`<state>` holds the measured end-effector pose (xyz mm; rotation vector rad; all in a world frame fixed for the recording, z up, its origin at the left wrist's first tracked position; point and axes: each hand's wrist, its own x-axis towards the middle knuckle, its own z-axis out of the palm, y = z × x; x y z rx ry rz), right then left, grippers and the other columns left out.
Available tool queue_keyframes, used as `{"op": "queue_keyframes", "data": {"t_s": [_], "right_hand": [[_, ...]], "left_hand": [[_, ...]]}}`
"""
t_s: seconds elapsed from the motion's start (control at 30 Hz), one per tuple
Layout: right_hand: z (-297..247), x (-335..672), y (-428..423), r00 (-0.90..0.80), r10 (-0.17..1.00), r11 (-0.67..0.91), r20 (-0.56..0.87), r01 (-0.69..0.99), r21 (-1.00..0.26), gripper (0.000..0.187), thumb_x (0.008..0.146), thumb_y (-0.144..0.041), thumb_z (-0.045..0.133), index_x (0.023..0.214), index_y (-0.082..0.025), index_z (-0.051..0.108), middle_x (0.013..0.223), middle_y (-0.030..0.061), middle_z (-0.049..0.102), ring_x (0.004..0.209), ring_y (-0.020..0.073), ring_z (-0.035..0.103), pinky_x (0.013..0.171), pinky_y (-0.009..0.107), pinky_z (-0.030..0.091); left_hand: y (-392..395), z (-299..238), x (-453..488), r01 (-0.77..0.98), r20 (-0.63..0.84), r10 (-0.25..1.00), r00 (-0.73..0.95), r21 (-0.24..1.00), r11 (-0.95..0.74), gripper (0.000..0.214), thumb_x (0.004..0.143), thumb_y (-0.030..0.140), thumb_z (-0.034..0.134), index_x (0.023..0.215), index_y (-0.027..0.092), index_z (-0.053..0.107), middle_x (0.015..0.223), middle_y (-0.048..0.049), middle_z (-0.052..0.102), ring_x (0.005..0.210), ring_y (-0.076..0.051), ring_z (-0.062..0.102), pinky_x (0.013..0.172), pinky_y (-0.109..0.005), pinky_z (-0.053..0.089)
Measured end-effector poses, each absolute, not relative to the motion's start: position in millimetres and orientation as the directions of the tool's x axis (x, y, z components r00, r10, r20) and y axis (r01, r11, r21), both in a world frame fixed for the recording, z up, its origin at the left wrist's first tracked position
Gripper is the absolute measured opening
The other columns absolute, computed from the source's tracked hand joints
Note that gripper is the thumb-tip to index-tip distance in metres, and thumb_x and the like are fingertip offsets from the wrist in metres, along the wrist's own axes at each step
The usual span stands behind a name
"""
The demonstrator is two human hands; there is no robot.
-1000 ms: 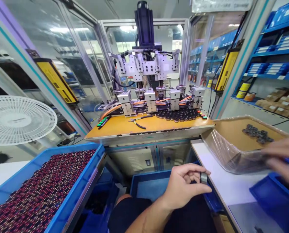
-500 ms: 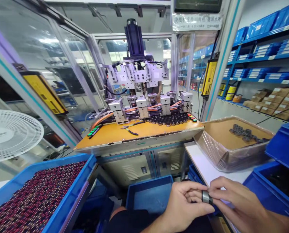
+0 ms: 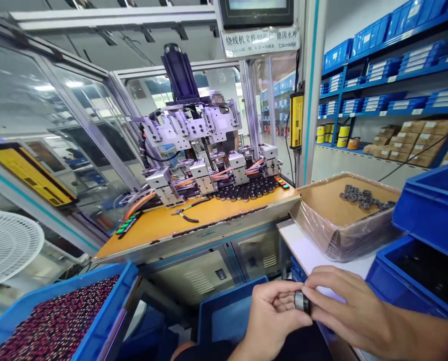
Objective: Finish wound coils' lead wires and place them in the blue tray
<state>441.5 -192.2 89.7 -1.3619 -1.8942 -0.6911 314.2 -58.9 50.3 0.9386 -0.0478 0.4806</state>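
Observation:
Between the fingers of both hands is a small ring-shaped part (image 3: 301, 302), with a silver band and black edges. My left hand (image 3: 271, 316) grips it from the left, thumb below and index finger above. From the right, my right hand (image 3: 349, 306) pinches its other edge; the fingertips partly cover it. Both hands are closed on it, above my lap and beside the white table (image 3: 331, 292). Similar dark round parts (image 3: 362, 196) lie in a plastic-lined cardboard box (image 3: 342, 231) beyond my right hand.
A machine (image 3: 193, 123) stands over an orange worktop (image 3: 163, 223) with rows of black round parts (image 3: 244, 192) and pliers (image 3: 186, 215). At left are a blue bin (image 3: 128, 281) of reddish pieces and a white fan (image 3: 11, 245). Blue bins (image 3: 430, 205) stack at right; a person (image 3: 230, 143) stands behind the machine.
The view has turned right and tilted, so the machine and box sit further left. Both hands keep the ring-shaped part between them, with little change in grip.

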Motion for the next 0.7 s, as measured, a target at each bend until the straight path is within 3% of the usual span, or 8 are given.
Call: {"op": "queue_keyframes", "data": {"t_s": [0.1, 0.27, 0.37, 0.43, 0.53, 0.6, 0.7], "right_hand": [[92, 443, -195, -0.252, 0.550, 0.284, 0.796, 0.953, 0.105, 0.018, 0.098, -0.011, 0.050, 0.109, -0.010, 0.065, 0.093, 0.0079, 0.064, 0.092, 0.0154, 0.062, 0.084, 0.027, 0.056], [93, 448, -201, -0.324, 0.585, 0.308, 0.744, 0.937, 0.166, 0.025, 0.098, -0.011, 0.049, 0.118, -0.004, 0.061, 0.098, 0.0109, 0.063, 0.094, 0.0194, 0.061, 0.083, 0.034, 0.055], [91, 449, -205, -0.301, 0.578, 0.342, 0.759, 0.933, 0.110, 0.026, 0.097, -0.007, 0.046, 0.117, -0.004, 0.061, 0.103, 0.0130, 0.062, 0.101, 0.0205, 0.060, 0.089, 0.035, 0.055], [88, 447, -208, -0.257, 0.569, 0.358, 0.781, 0.933, 0.046, 0.024, 0.094, -0.003, 0.048, 0.115, -0.006, 0.060, 0.104, 0.0122, 0.062, 0.102, 0.0195, 0.060, 0.090, 0.033, 0.055], [86, 442, -211, -0.238, 0.568, 0.440, 0.788, 0.897, -0.047, 0.026, 0.091, 0.000, 0.047, 0.114, -0.008, 0.058, 0.100, 0.0099, 0.064, 0.096, 0.0169, 0.061, 0.086, 0.031, 0.057], [89, 439, -211, -0.263, 0.572, 0.487, 0.777, 0.871, -0.063, 0.025, 0.091, -0.001, 0.046, 0.113, -0.007, 0.058, 0.096, 0.0098, 0.065, 0.091, 0.0170, 0.061, 0.082, 0.031, 0.058], [98, 437, -207, -0.342, 0.548, 0.518, 0.763, 0.856, 0.012, 0.020, 0.093, -0.002, 0.045, 0.106, -0.004, 0.059, 0.090, 0.0122, 0.065, 0.087, 0.0192, 0.061, 0.077, 0.034, 0.058]], "left_hand": [[-68, 51, 320, -0.452, 0.251, 0.416, 0.874, 0.735, 0.505, 0.042, 0.051, 0.016, 0.097, 0.089, 0.025, 0.081, 0.084, -0.0011, 0.083, 0.074, -0.012, 0.078, 0.071, -0.014, 0.058], [-99, 54, 329, -0.573, 0.208, 0.602, 0.771, 0.639, 0.512, 0.036, 0.055, 0.008, 0.094, 0.080, 0.022, 0.072, 0.094, -0.0014, 0.082, 0.086, -0.012, 0.077, 0.081, -0.020, 0.059], [-100, 53, 327, -0.665, 0.363, 0.643, 0.674, 0.677, 0.315, 0.043, 0.058, 0.013, 0.094, 0.093, 0.025, 0.072, 0.101, -0.0021, 0.080, 0.091, -0.014, 0.076, 0.081, -0.021, 0.059], [-90, 54, 321, -0.711, 0.582, 0.575, 0.575, 0.703, 0.000, 0.052, 0.059, 0.018, 0.094, 0.107, 0.027, 0.074, 0.104, -0.0036, 0.079, 0.093, -0.016, 0.076, 0.081, -0.021, 0.059], [-71, 64, 308, -0.688, 0.796, 0.335, 0.504, 0.605, -0.401, 0.052, 0.065, 0.022, 0.090, 0.115, 0.025, 0.075, 0.100, -0.0072, 0.080, 0.088, -0.016, 0.077, 0.081, -0.020, 0.059], [-64, 74, 300, -0.654, 0.792, 0.279, 0.543, 0.607, -0.451, 0.047, 0.065, 0.021, 0.090, 0.111, 0.024, 0.077, 0.095, -0.0082, 0.081, 0.082, -0.016, 0.078, 0.077, -0.018, 0.059], [-63, 83, 294, -0.572, 0.675, 0.327, 0.662, 0.736, -0.362, 0.039, 0.061, 0.019, 0.092, 0.098, 0.023, 0.081, 0.089, -0.0078, 0.082, 0.078, -0.017, 0.078, 0.075, -0.018, 0.060]]}}
